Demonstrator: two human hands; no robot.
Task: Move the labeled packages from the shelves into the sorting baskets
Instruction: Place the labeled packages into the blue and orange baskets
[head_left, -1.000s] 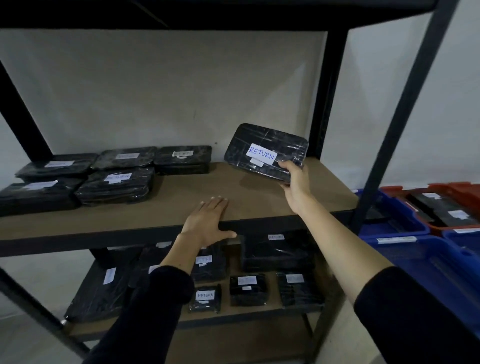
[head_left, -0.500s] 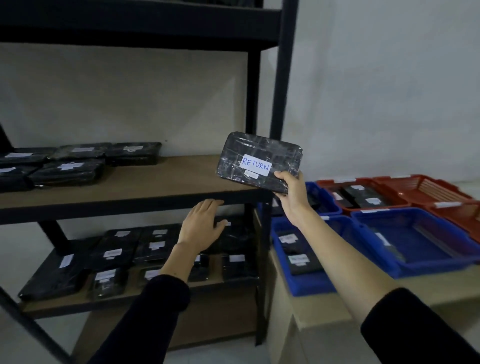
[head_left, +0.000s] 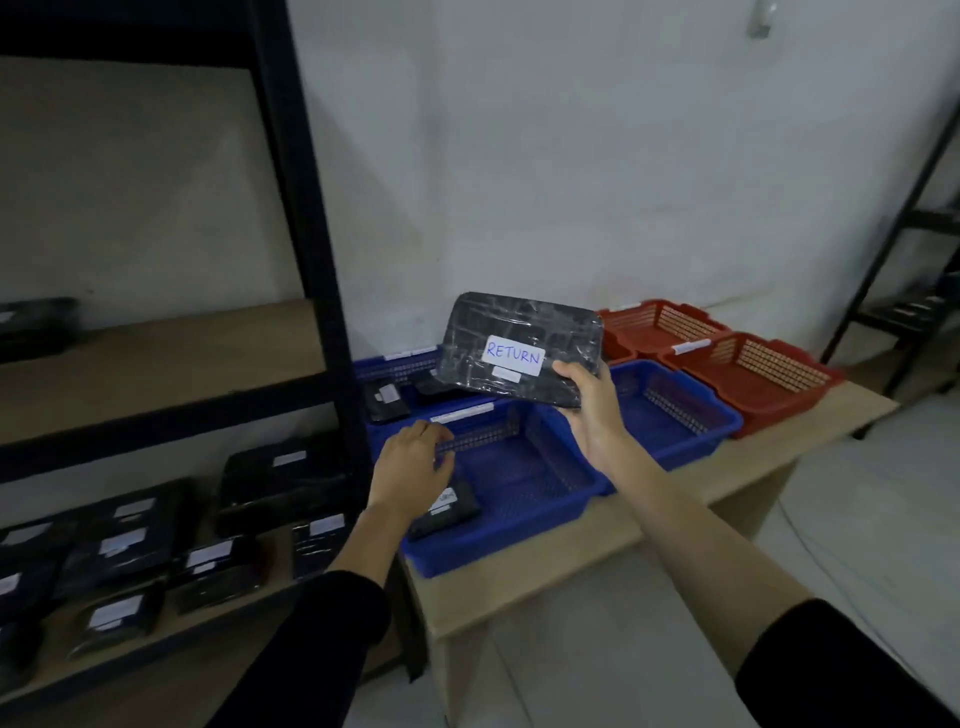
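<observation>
Over the near blue basket (head_left: 519, 499) on the surface (head_left: 649, 525), the left hand (head_left: 410, 462) is held loosely curled and empty, while a wrapped RETURN package (head_left: 514, 345) is pinched at its lower right corner by the right hand (head_left: 592, 410). The package is judged light, stiff and slippery in its film, best gripped along an edge. Open room is seen in the red baskets (head_left: 748, 374) behind; the shelf post (head_left: 306, 260) stands close at left.
</observation>
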